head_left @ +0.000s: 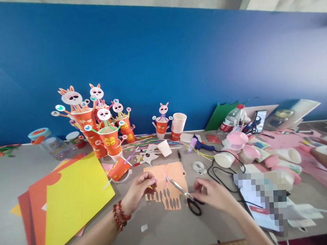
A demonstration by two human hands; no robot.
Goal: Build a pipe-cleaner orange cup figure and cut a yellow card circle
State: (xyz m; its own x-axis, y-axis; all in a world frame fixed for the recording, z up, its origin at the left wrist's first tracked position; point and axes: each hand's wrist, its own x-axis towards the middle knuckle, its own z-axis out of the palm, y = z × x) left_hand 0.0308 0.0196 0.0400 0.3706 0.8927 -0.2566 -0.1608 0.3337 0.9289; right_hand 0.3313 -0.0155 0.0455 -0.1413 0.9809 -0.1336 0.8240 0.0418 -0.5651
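My left hand [140, 188], with red bead bracelets at the wrist, is closed in a pinch above the left part of an orange paper sheet [154, 171]. A small pinkish piece [155, 181] shows at its fingertips; its kind is unclear. My right hand [214, 194] has curled fingers at the black handles of the scissors [182, 190], partly covering one loop. The scissors' blades point up and left over the orange sheet. Dark leaf-shaped openings line the sheet's lower part, and its bottom edge is jagged.
Yellow card [80, 202] lies left. Behind stand rabbit-faced paper cups [108, 139] and a cup stack [179, 123]. A pen [180, 161], tape roll [199, 167], glue gun [204, 144] and black cable [217, 178] surround the sheet. Another person's hand [326, 158] is far right.
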